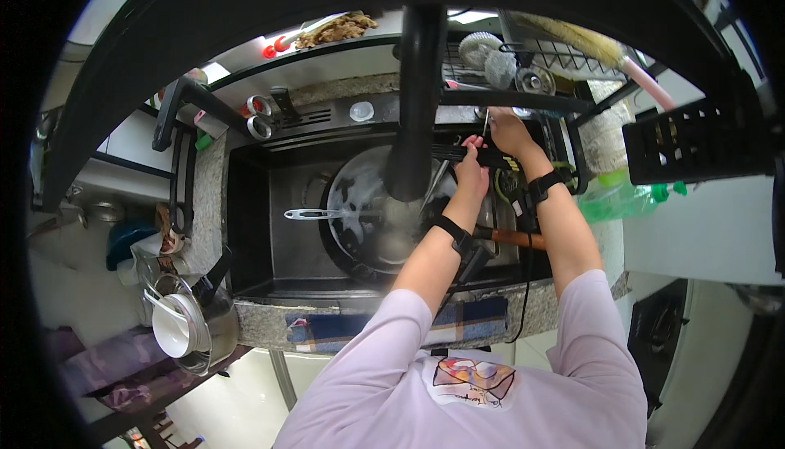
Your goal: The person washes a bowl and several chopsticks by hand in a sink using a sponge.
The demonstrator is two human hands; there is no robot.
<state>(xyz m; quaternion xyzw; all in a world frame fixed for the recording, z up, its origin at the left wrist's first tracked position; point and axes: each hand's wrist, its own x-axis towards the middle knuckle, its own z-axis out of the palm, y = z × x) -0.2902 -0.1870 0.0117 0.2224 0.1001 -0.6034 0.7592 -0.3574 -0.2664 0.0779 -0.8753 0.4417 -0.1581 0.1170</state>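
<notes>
My left hand (472, 170) is closed around a bundle of black chopsticks (500, 159) with yellowish ends, over the right part of the black sink (251, 222). A slim metal utensil (436, 180) slants down below that hand. My right hand (508, 131) is farther back, by the sink's rear edge, with its fingers around a thin metal shaft (487, 122); its other end is hard to make out. In the sink lies a large round pan (362, 253) with cloudy, foamy water. A metal handle (311, 214) sticks out over its left rim. A wooden handle (518, 238) lies under my right forearm.
A black rack post (423, 99) stands across the middle of the view. Steel-wool scourers (480, 50) sit in the rear wire basket. A green bottle (625, 200) lies right of the sink. Stacked white bowls (172, 329) rest in a metal pot at the left front.
</notes>
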